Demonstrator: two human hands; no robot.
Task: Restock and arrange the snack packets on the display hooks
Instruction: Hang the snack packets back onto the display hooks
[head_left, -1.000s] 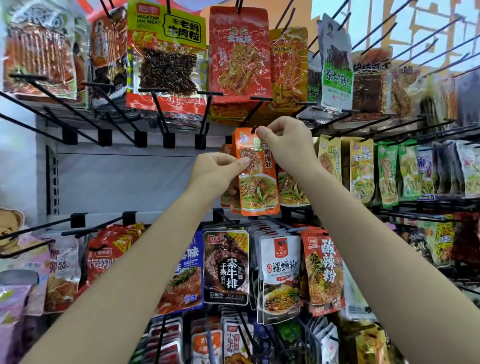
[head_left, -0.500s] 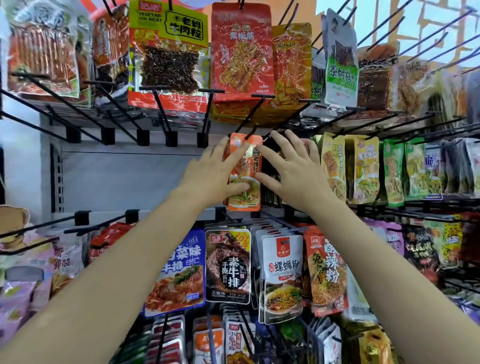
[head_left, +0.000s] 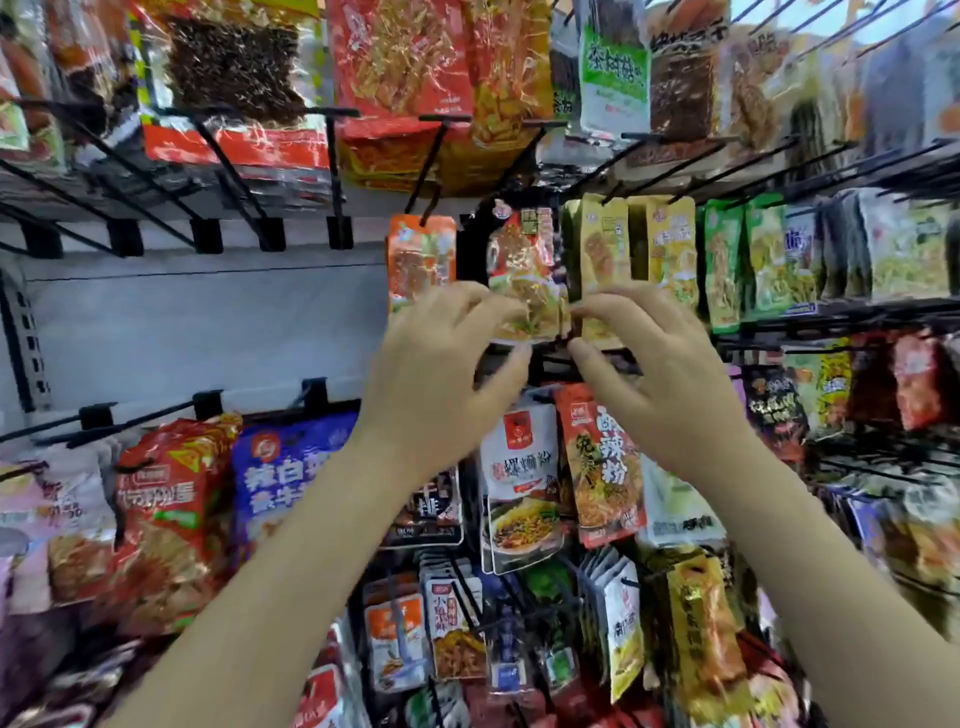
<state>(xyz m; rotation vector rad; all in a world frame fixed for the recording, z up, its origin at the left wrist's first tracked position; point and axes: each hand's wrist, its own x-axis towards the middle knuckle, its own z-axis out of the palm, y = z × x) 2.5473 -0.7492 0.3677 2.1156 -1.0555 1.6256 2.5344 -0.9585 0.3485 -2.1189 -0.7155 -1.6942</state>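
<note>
A shop display wall of black wire hooks (head_left: 431, 156) fills the view, hung row over row with bright foil snack packets, with a bare grey back panel (head_left: 208, 322) at the left of the middle row. On that row an orange snack packet (head_left: 422, 254) hangs from a hook, and just to its right hangs a glossy red-and-clear snack packet (head_left: 522, 270), beside yellow packets (head_left: 605, 249). Both hands are raised in front of the glossy packet's lower edge. The left hand (head_left: 441, 379) has its fingers loosely curled at the packet's bottom left corner; the right hand (head_left: 660, 374) mirrors it near the bottom right. Motion blur keeps me from telling whether either hand actually pinches the packet.
</note>
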